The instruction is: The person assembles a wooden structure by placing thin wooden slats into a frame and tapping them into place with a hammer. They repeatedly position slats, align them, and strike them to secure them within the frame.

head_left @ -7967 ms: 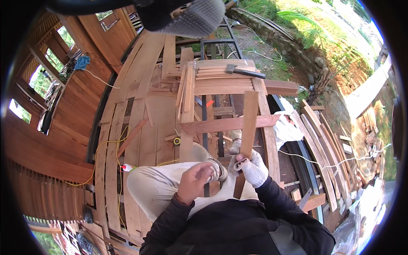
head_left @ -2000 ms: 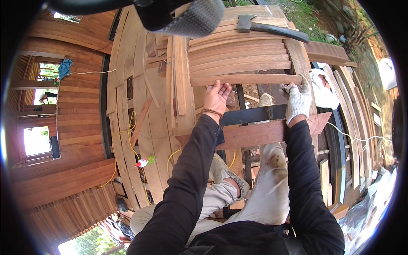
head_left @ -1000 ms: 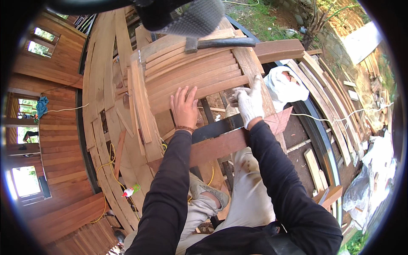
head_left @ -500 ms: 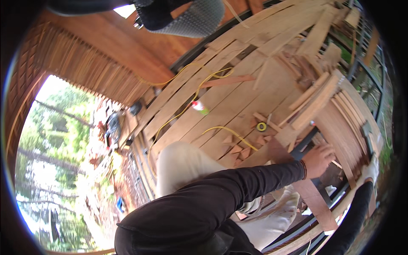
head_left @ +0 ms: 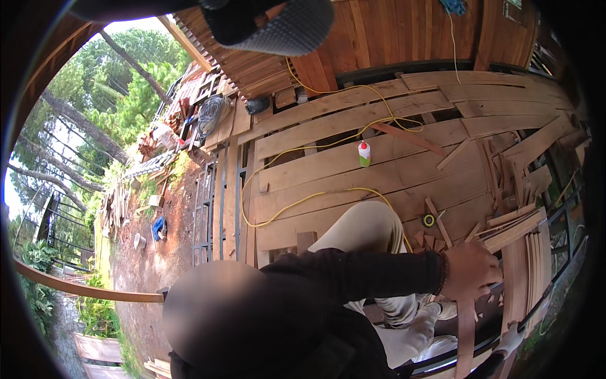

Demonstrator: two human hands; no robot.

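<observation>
My left hand [head_left: 470, 269], bare with a bracelet at the wrist, reaches across to the right with its fingers curled down. What it grips, if anything, is hidden under the fingers. A narrow reddish-brown board [head_left: 466, 328] runs downward from beneath this hand. Just to the right lies a wider wooden board [head_left: 514, 284], beside a stack of thin strips [head_left: 538, 265]. My right hand [head_left: 509, 341], in a pale glove, is closed at the edge of the wider board near its lower end. Its fingers appear small and partly hidden.
Loose planks with gaps form the deck [head_left: 341, 177]. A yellow cord [head_left: 315, 201] winds over it. A white-and-green bottle [head_left: 364, 155], a yellow tape roll [head_left: 428, 220] and wood offcuts [head_left: 432, 243] lie there. A metal railing [head_left: 564, 221] borders the right side.
My view has turned, bringing more of the deck, wall and yard into sight. My left hand stays near the boards, its fingers still curled. The gloved right hand now appears nearer the board's lower end.
</observation>
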